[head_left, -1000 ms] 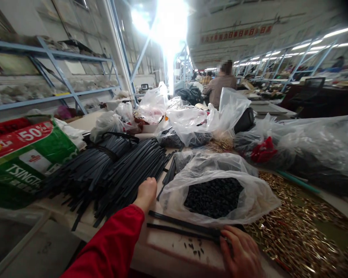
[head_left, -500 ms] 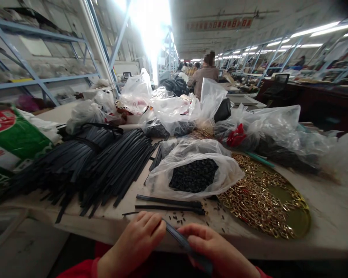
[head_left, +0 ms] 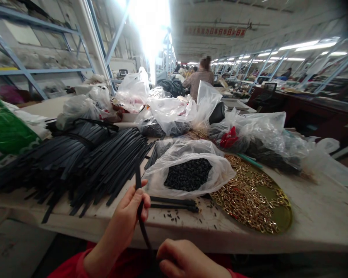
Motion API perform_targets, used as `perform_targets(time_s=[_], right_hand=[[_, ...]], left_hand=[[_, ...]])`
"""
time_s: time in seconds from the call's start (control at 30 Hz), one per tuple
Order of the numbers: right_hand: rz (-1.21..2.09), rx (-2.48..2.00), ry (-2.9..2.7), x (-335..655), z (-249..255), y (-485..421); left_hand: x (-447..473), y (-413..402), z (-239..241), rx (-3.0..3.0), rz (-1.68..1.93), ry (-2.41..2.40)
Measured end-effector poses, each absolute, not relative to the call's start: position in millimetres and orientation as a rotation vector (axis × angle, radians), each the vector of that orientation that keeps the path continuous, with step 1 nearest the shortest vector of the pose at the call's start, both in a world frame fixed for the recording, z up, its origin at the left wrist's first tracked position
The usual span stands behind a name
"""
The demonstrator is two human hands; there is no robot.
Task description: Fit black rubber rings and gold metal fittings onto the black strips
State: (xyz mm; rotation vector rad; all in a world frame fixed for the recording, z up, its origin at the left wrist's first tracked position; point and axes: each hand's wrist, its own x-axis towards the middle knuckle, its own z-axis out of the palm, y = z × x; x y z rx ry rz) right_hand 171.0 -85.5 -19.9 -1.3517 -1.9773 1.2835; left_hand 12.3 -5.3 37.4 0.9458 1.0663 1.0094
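My left hand (head_left: pixel 130 216) pinches a long black strip (head_left: pixel 138 185) near its upper part and holds it upright in front of the table edge. My right hand (head_left: pixel 182 259) is closed round the lower end of the same strip, close to my body. Both sleeves are red. Just behind my hands, two more black strips (head_left: pixel 174 204) lie side by side on the table, with small black bits scattered around them. An open clear bag of small black pieces (head_left: pixel 188 174) sits right behind those.
A big pile of black strips (head_left: pixel 75 162) covers the left of the table. A round gold tray of gold metal pieces (head_left: pixel 278 216) lies at right. Several plastic bags (head_left: pixel 249 131) stand behind. A person sits further back (head_left: pixel 198 79). Blue shelving (head_left: pixel 31 69) lines the left.
One second ago my left hand reached into the strip pile and my right rested on the table. Now both hold one strip, turned from slanted to upright.
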Motion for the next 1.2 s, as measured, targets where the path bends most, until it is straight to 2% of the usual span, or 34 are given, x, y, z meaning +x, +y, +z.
perform_targets(time_s=[0.17,0.23,0.3,0.47,0.77,1.0,1.2], right_hand=[[0.634,-1.703,-1.908,216,-15,-21],[0.351,-1.896,-2.003,229,-16,10],[0.263,-1.975,-2.053,234,-22,36],[0.222,-2.077,-2.15,227,-40,67],[0.205,-2.06,-2.231,228,-46,64],[0.321,-1.983,-2.067,234,-50,65],[0.512,-1.796,-1.817,239,-35,56]], left_hand=[[10,7,29,1.118,0.494,1.027],[12,3,22,1.108,0.399,1.039],[14,0,16,1.094,0.378,1.056],[14,3,6,1.097,0.365,1.081],[23,14,-8,1.055,0.363,1.116],[26,12,-12,1.172,0.381,1.087],[36,12,-10,1.364,0.466,1.159]])
